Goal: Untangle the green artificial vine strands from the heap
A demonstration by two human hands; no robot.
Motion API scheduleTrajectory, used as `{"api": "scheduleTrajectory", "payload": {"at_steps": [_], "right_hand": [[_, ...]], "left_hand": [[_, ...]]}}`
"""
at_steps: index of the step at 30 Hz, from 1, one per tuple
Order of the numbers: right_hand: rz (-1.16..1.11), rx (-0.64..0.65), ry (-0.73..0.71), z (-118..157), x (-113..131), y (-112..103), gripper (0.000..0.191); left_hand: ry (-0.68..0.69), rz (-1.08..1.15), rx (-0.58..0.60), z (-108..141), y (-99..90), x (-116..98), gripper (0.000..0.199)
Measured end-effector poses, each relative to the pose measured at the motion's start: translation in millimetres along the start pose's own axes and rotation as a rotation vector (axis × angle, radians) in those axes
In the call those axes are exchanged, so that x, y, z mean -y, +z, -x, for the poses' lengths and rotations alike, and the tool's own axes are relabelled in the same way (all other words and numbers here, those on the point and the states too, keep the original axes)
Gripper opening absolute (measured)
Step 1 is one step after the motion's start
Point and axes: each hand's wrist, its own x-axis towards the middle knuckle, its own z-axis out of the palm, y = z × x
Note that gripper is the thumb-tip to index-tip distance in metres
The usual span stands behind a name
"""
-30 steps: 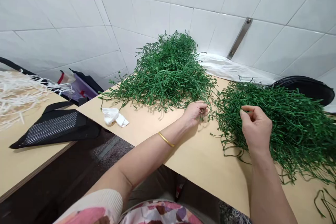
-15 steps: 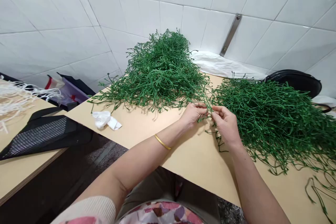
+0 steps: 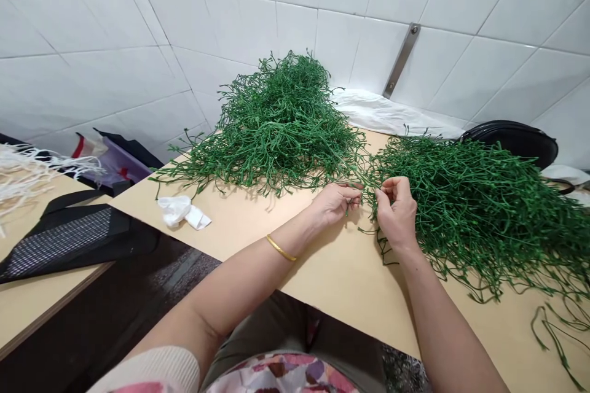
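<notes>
Just above the pale wooden tabletop (image 3: 350, 276), the left hand (image 3: 334, 204) and right hand (image 3: 396, 212) were close together, their fingers curled and pinching thin green wiry stems (image 3: 367, 196). A tangled heap of the same stems (image 3: 479, 215) spread beside the right hand, while another mound (image 3: 276, 129) lay beyond the left, near a crumpled white tissue (image 3: 179, 210).
</notes>
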Motion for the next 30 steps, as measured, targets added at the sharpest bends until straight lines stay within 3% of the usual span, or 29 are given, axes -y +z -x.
{"api": "scheduleTrajectory", "payload": {"at_steps": [3, 6, 10, 13, 15, 18, 20, 24, 30], "right_hand": [[0.095, 0.006, -0.175, 0, 0, 0, 0.011], [0.13, -0.004, -0.198, -1, -3, 0, 0.012], [0.148, 0.008, -0.187, -1, -4, -1, 0.012], [0.152, 0.014, -0.173, -1, -4, -1, 0.012], [0.131, 0.012, -0.138, 0, -2, 0, 0.011], [0.056, 0.03, -0.095, 1, -1, 1, 0.009], [0.006, 0.052, -0.076, 1, 0, 2, 0.009], [-0.072, 0.123, -0.045, 1, 2, 2, 0.011], [-0.14, 0.222, -0.021, 1, 5, 0, 0.013]], "left_hand": [[0.035, 0.018, -0.113, -1, -2.6, -1, 0.018], [0.2, 0.019, -0.248, -3, -6.3, -4, 0.021], [0.624, -0.257, -0.395, 6, -6.7, -11, 0.01], [0.875, -0.546, -0.377, 18, -2.7, -11, 0.003], [0.884, -0.65, -0.287, 23, -0.1, -7, 0.004], [0.764, -0.727, -0.122, 21, 0.6, 3, 0.007], [0.745, -0.774, -0.073, 15, -1.3, 8, 0.011], [0.827, -0.881, -0.092, 7, -6.0, 12, 0.017], [0.841, -0.947, -0.159, 10, -6.7, 10, 0.016]]}}
